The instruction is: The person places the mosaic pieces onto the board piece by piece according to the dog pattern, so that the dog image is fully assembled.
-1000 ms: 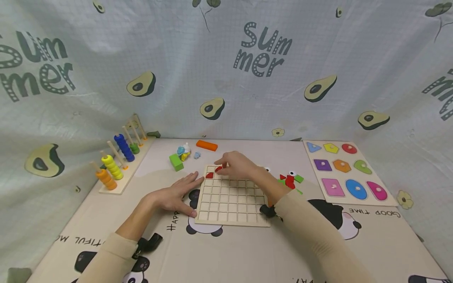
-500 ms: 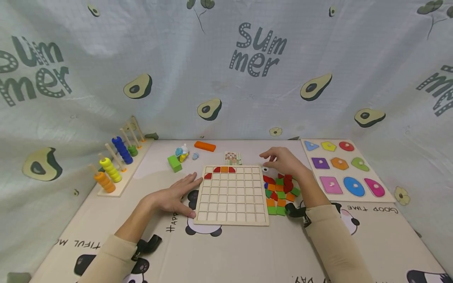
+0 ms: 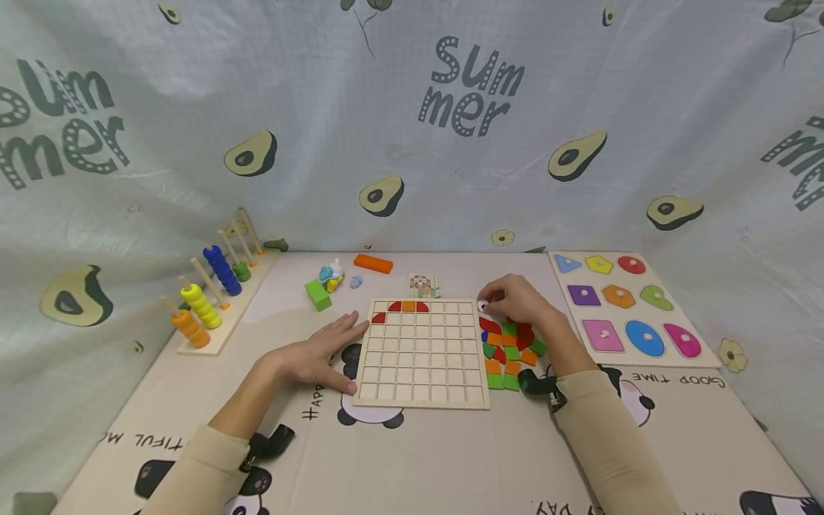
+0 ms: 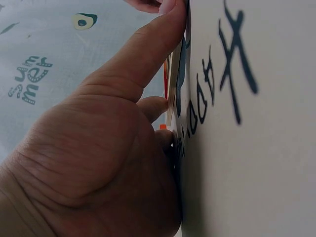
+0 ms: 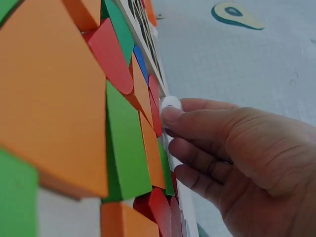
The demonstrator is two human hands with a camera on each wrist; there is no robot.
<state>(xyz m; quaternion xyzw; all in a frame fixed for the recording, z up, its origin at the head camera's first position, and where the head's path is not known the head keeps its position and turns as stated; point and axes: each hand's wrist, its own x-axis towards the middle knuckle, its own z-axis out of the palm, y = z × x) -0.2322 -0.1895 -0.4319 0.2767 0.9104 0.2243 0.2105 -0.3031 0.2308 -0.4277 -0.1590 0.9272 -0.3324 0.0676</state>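
Observation:
A wooden grid board (image 3: pixel 421 365) lies in front of me. Along its top left sit red quarter-round pieces (image 3: pixel 378 318) and an orange square (image 3: pixel 408 307). My left hand (image 3: pixel 320 355) rests flat on the table, thumb and fingertips at the board's left edge; the left wrist view (image 4: pixel 108 128) shows its palm side. By the top right corner, my right hand (image 3: pixel 518 299) pinches a white round piece with a black dot, like an eye (image 5: pixel 171 103), between thumb and forefinger. Below that hand is a pile of loose red, orange and green pieces (image 3: pixel 511 353).
A small picture card (image 3: pixel 424 286) lies behind the board. Back left are a green block (image 3: pixel 318 295), an orange block (image 3: pixel 373 264) and a small figure (image 3: pixel 332 275). A peg stacker with rings (image 3: pixel 204 307) stands left; a shape puzzle board (image 3: pixel 618 322) lies right.
My right hand has left the board's top row, where a red quarter-round now sits beside the orange square. It moved right to the pile and took hold of the eye piece. The left hand stays put.

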